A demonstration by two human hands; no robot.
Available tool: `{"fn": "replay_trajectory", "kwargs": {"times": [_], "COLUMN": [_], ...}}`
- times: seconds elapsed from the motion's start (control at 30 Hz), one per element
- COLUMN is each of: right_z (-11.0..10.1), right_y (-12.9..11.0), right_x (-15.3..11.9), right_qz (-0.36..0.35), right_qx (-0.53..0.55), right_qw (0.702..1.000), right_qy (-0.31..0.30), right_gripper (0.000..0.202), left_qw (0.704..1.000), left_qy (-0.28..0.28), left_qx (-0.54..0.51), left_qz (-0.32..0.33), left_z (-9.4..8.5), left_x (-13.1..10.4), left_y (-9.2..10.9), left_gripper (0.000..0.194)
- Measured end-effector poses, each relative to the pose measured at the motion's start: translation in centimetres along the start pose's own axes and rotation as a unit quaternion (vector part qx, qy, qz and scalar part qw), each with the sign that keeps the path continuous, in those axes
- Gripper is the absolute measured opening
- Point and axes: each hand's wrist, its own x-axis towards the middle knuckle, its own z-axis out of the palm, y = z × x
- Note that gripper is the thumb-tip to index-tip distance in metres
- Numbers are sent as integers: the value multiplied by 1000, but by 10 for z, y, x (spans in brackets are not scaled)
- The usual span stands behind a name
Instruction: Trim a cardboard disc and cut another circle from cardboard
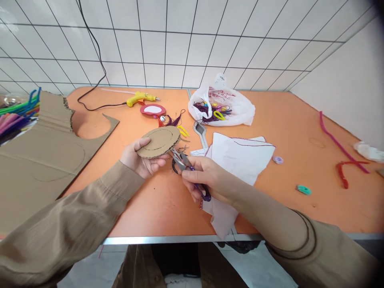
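Note:
My left hand (144, 160) grips a round cardboard disc (160, 142) by its left edge, thumb on top and fingers beneath. An inner circle is drawn on the disc. In my right hand (199, 176) are scissors (183, 162) with dark purple handles, their blades meeting the disc's right edge. Thin cardboard offcuts (183, 149) lie just past the blades. A black ring-shaped thing (175, 165) shows partly behind the scissors. To the right, a white cloth (237, 156) with stitched edges lies under my right forearm.
A large cardboard sheet (24, 172) with cut-outs and drawn outlines covers the left side, pipe cleaners (18, 116) on it. Behind stand a yellow glue gun (141, 98) with cord, a red oval piece (153, 110) and a plastic bag (237, 110). Pipe cleaners (345, 142) lie far right.

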Motion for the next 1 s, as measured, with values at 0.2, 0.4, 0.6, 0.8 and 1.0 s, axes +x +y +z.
{"fn": "replay_trajectory", "kwargs": {"times": [0.2, 0.4, 0.6, 0.8, 1.0], "right_z": [3, 4, 6, 8, 6], "right_y": [1, 4, 4, 8, 8], "right_x": [0, 0, -3, -5, -5], "right_qz": [-46, -56, -97, -56, -42], "right_qx": [-1, 3, 59, 92, 46], "right_qw": [999, 998, 993, 993, 997], "right_qy": [-3, -1, 26, -51, -50], "right_gripper": [24, 20, 19, 19, 14], "left_qw": [994, 998, 989, 981, 984], "left_qy": [-101, -61, 37, 73, 68], "left_qx": [-14, 13, -21, 28, 34], "left_qz": [30, 31, 143, 176, 163], "left_z": [-6, -3, 11, 19, 16], "left_x": [-4, -5, -7, -9, -7], "left_y": [-3, -4, -3, -3, -8], "left_gripper": [40, 41, 46, 55, 49]}}
